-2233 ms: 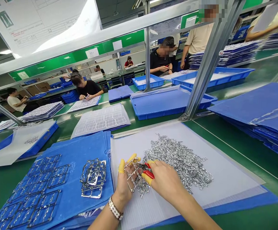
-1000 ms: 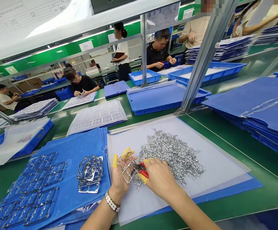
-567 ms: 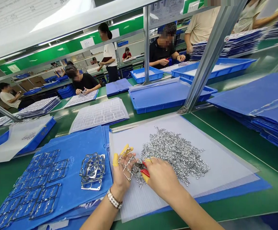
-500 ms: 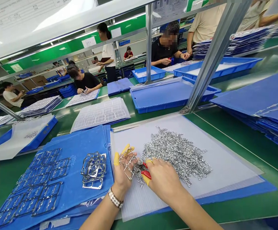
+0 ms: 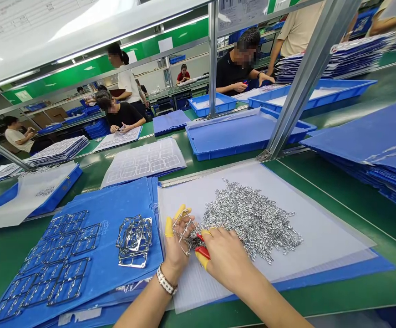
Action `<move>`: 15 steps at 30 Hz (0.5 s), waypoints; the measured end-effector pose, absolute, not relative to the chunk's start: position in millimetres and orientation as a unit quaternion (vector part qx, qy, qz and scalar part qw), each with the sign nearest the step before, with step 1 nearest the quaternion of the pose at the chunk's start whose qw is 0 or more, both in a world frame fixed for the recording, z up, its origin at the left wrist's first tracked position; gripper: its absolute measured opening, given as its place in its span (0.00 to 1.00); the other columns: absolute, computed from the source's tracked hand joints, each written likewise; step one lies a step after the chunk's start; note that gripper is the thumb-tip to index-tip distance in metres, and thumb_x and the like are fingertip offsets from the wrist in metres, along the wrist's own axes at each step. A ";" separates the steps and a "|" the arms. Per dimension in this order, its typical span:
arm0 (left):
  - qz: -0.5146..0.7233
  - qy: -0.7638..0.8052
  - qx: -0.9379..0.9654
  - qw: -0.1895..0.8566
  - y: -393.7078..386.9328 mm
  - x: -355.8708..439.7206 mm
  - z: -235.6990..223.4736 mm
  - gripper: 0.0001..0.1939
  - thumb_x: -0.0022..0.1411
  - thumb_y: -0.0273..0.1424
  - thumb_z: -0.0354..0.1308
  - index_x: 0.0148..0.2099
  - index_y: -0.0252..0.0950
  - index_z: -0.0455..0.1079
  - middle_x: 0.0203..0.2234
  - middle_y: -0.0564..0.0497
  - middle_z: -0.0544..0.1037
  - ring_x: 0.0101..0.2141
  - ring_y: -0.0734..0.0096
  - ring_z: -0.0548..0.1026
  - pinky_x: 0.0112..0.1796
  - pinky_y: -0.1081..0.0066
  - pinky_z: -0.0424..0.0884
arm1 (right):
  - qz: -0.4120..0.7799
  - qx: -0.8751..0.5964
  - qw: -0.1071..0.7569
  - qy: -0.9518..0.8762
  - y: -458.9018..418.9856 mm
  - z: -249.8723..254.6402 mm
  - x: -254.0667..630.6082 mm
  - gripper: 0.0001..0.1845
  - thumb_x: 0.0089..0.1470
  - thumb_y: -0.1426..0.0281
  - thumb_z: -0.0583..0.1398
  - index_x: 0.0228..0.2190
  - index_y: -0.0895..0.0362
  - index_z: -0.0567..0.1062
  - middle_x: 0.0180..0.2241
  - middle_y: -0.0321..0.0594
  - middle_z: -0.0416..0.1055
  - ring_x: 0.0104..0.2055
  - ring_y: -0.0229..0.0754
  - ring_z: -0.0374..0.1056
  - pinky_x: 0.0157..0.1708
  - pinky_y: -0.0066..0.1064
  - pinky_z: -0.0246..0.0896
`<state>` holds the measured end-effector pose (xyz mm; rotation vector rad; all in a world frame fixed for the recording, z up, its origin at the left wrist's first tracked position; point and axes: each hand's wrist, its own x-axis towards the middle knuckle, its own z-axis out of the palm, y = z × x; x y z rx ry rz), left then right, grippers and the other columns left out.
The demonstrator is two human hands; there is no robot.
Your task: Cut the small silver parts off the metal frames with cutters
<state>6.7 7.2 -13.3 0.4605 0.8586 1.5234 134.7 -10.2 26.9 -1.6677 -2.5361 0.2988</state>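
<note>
My left hand (image 5: 176, 243), with yellow finger cots, holds a small metal frame (image 5: 185, 225) tilted up between thumb and fingers. Red-handled pliers (image 5: 203, 251) are in my right hand (image 5: 227, 253), which also wears yellow cots. Their tips meet the left hand's palm beside the frame; what exactly they grip is hidden. Just beyond both hands, a large heap of small shiny metal pieces (image 5: 252, 218) spreads over a translucent white sheet (image 5: 324, 223). Left of my left hand, a stack of metal frames (image 5: 134, 241) lies on a blue sheet (image 5: 105, 205).
More metal frames (image 5: 64, 282) lie in rows at the left. Behind are a patterned white sheet (image 5: 146, 159) and a blue tray (image 5: 232, 136). A slanted metal post (image 5: 300, 91) rises at back right, near stacked blue sheets (image 5: 372, 141). Several people work across the benches.
My right hand with the pliers has shifted slightly left, closer to the frame. The frame has turned a little in my left hand. In the background, a standing person has moved left.
</note>
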 end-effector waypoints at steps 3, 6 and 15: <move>0.659 0.387 0.197 0.614 8.0 6.5 -14.7 0.28 0.58 0.50 0.51 0.50 0.36 0.72 0.47 0.42 0.75 0.43 0.62 0.74 0.44 0.64 0.69 | 0.090 -0.546 0.044 -0.832 -10.3 26.0 133.5 0.12 0.52 0.67 0.56 0.37 0.58 0.74 0.37 0.49 0.74 0.43 0.53 0.67 0.40 0.42 0.55; 0.657 0.399 0.203 0.606 8.4 6.5 -15.6 0.27 0.59 0.50 0.50 0.50 0.36 0.72 0.47 0.43 0.75 0.43 0.63 0.74 0.44 0.65 0.69 | 0.080 -0.542 0.044 -0.836 -8.6 26.2 131.9 0.10 0.51 0.68 0.58 0.36 0.58 0.74 0.36 0.49 0.74 0.41 0.54 0.68 0.39 0.42 0.56; 0.651 0.405 0.237 0.596 7.2 6.5 -17.0 0.28 0.60 0.51 0.48 0.52 0.38 0.71 0.48 0.44 0.74 0.44 0.62 0.72 0.47 0.63 0.67 | 0.080 -0.550 0.035 -0.831 -3.5 28.1 144.1 0.07 0.50 0.69 0.59 0.33 0.56 0.75 0.33 0.46 0.74 0.38 0.51 0.70 0.35 0.38 0.58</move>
